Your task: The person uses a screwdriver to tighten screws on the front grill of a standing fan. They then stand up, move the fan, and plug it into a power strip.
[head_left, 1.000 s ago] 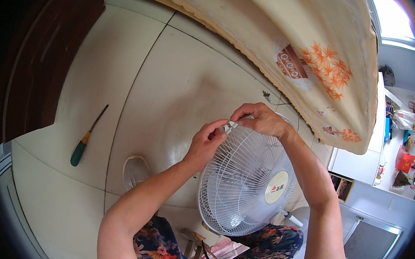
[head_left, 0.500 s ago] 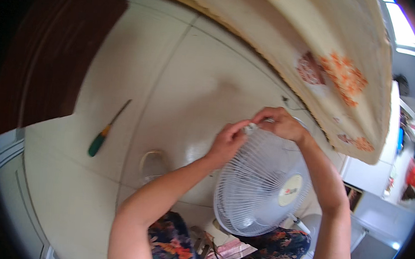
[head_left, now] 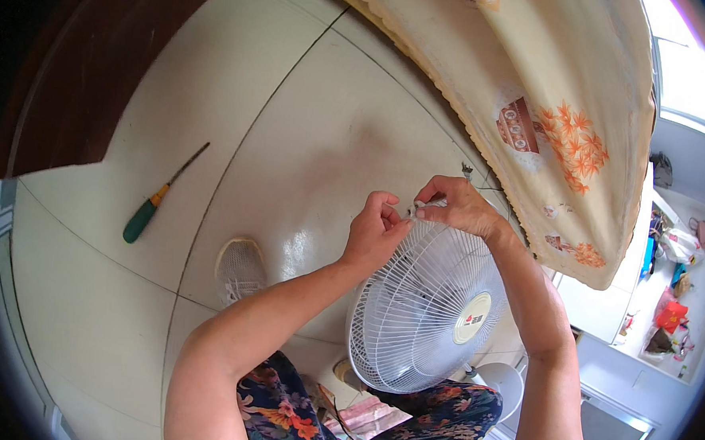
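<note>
A white electric fan with a round wire guard (head_left: 406,334) stands tilted between my legs, a pale round badge (head_left: 472,318) at its centre. Both hands meet at the far edge of the guard, around a small whitish clip (head_left: 414,211) with a dark spot. My right hand (head_left: 463,208) pinches this clip between thumb and fingertips from the right. From the left, my left hand (head_left: 374,231) has its fingers curled and its thumb against the guard's rim beside the clip. The fingers partly hide the clip.
On the tiled floor to the left lies a screwdriver (head_left: 147,213) with a green and yellow handle. A grey shoe (head_left: 240,270) shows beside my left forearm. A patterned cream cloth (head_left: 533,126) hangs at the upper right. Dark brown furniture (head_left: 97,71) fills the upper left.
The view has shifted, so the fan and hands sit slightly further left. My left index finger has drawn back from the clip and curled; my right hand stays at the rim.
</note>
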{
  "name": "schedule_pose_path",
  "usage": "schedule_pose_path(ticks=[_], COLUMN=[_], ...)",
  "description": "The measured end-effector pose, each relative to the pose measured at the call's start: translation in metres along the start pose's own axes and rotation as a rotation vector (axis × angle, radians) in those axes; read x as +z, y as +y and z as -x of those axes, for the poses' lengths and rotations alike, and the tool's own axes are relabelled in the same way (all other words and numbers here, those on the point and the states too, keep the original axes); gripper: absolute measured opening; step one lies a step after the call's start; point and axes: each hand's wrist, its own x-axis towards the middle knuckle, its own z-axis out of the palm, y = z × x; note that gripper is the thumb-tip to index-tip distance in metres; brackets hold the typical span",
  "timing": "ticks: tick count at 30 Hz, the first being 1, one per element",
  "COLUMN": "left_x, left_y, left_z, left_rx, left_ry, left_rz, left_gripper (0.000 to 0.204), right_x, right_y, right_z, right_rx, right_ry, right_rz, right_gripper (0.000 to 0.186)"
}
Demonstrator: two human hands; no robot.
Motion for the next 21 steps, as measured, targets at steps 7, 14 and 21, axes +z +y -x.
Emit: schedule_pose_path(ticks=[7,14,21], left_x=[0.002,0.0,-0.115], left_y=[-0.003,-0.002,-0.009], left_z=[0.0,0.001,-0.004], left_rx=[0.066,0.018,0.386], left_ry=[0.097,0.077,0.257], left_rz=[-0.049,-0.048,-0.38], left_gripper=[0.032,0.029,0.025], right_x=[0.009,0.012,0.011], right_y=[0.002,0.001,0.002], right_z=[0.001,-0.001,0.001], right_rx=[-0.027,-0.029,-0.057], right_ry=[0.027,-0.062,-0.046], right_rz=[-0.173,-0.107,-0.163], right_gripper=[0.023,0.019,0.018])
